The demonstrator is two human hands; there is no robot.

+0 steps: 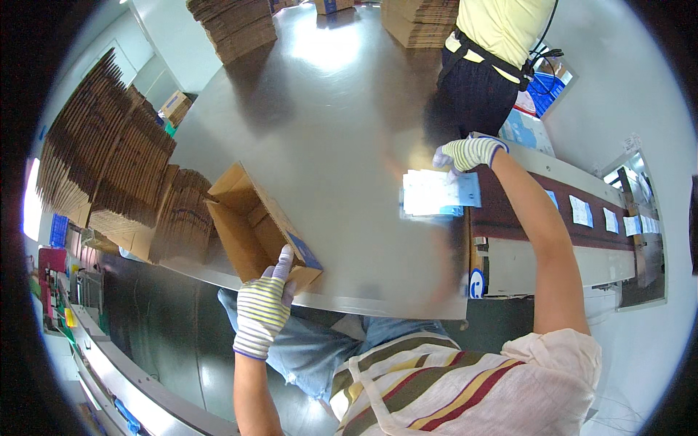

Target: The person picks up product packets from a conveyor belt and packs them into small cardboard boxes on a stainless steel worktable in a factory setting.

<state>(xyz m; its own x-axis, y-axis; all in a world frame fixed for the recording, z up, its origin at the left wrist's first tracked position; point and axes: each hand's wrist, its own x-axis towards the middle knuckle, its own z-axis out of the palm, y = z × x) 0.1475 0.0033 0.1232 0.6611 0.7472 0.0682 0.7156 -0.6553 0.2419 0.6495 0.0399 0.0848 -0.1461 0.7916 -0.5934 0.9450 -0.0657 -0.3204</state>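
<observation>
My left hand (263,309), in a striped knit glove, grips the near edge of an open cardboard box (236,218). The box lies tilted at the table's front left, its opening toward the left, and the inside that shows holds nothing. My right hand (471,153), gloved the same way, is at the far edge of a small pile of white and blue flat packets (434,193). Its fingers point left and the thumb stands apart from them, down by the packets. The pile sits on the shiny metal table (342,145), its right end reaching the conveyor belt (520,211).
More packets (580,211) lie in a row along the belt at right. Tall stacks of flattened cardboard boxes (109,145) stand at left, with further stacks (233,29) at the table's far end. Another person (483,73) in yellow and black stands beyond the belt.
</observation>
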